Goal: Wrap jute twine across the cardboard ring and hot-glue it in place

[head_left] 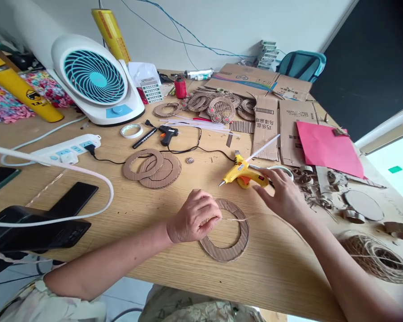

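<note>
My left hand (pixel 197 216) is closed, pinching a thin strand of twine (pixel 238 219) over the left edge of a cardboard ring (pixel 243 243). The ring lies flat near the table's front edge. At the handle end of a yellow glue gun (pixel 239 171), my right hand (pixel 282 192) has its thumb and fingers apart. Its fingertips are beside the handle; whether they touch it is unclear. The gun's nozzle points left, and a clear glue stick (pixel 263 147) angles up behind it. The twine runs right beneath my right hand, near a twine ball (pixel 378 257).
More cardboard rings (pixel 161 170), a black glue gun (pixel 168 134) and a tape roll (pixel 131 130) lie further back. A fan (pixel 96 80), power strip (pixel 67 150) and phones (pixel 74 199) are at left. Red paper (pixel 329 150) and cardboard scraps (pixel 325 179) lie at right.
</note>
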A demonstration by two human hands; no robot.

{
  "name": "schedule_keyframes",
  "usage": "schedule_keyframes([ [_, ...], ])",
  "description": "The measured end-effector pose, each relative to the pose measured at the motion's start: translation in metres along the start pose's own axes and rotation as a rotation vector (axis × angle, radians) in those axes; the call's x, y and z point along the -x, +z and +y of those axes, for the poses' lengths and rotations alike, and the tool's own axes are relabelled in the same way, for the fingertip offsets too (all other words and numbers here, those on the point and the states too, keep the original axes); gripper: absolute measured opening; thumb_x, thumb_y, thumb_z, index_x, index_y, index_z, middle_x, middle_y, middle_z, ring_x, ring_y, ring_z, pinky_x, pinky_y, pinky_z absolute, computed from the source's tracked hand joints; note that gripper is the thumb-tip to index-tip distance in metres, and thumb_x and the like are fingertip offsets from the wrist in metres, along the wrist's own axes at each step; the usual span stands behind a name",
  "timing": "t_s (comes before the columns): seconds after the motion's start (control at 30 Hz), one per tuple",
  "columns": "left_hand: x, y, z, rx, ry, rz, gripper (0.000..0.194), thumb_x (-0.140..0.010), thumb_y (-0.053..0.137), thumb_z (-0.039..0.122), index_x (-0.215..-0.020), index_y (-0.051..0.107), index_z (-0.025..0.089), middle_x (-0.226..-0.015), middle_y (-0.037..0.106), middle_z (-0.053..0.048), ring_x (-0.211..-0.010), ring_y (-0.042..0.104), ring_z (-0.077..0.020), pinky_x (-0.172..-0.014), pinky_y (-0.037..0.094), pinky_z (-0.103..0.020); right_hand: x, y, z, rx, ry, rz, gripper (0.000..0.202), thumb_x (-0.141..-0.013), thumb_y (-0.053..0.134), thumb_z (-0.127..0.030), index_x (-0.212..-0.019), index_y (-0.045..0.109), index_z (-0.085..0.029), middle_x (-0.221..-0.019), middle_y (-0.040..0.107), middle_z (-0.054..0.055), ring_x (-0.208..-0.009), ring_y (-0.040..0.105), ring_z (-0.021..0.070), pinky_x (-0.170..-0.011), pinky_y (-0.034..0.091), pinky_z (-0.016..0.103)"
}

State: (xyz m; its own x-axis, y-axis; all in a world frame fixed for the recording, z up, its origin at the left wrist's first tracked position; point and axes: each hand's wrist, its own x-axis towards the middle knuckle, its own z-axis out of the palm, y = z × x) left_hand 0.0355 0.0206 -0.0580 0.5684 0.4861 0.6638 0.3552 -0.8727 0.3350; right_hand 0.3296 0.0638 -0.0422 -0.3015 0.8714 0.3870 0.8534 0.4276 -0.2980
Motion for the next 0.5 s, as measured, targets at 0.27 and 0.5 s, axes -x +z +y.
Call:
schedule_keyframes([
  [0.27, -0.001, 0.000, 0.002, -0.043, -0.011, -0.008, 0.005, -0.093, 0.054, 0.018, -0.089, 0.057, 0.021, -0.085, 0.069, -0.002, -0.088, 0.059, -0.0195, -0.086, 0.043, -0.037, -0.018, 0.029, -0.015, 0.219, 0.078, -0.061, 0.052, -0.088, 0.060, -0.056, -0.120, 0.058, -0.015, -0.102, 0.067, 0.016, -0.097, 0.063, 0.0322, -0.082, 0.049, 0.045],
  [0.5, -0.002, 0.000, 0.000, 0.008, -0.005, -0.008, 0.006, -0.094, 0.053, 0.017, -0.090, 0.056, 0.021, -0.083, 0.069, -0.002, -0.087, 0.063, -0.0182, -0.086, 0.042, -0.036, -0.018, 0.030, -0.010, 0.179, 0.081, -0.038, 0.049, -0.087, 0.062, -0.056, -0.119, 0.060, -0.018, -0.101, 0.068, 0.014, -0.098, 0.064, 0.0317, -0.083, 0.049, 0.044],
])
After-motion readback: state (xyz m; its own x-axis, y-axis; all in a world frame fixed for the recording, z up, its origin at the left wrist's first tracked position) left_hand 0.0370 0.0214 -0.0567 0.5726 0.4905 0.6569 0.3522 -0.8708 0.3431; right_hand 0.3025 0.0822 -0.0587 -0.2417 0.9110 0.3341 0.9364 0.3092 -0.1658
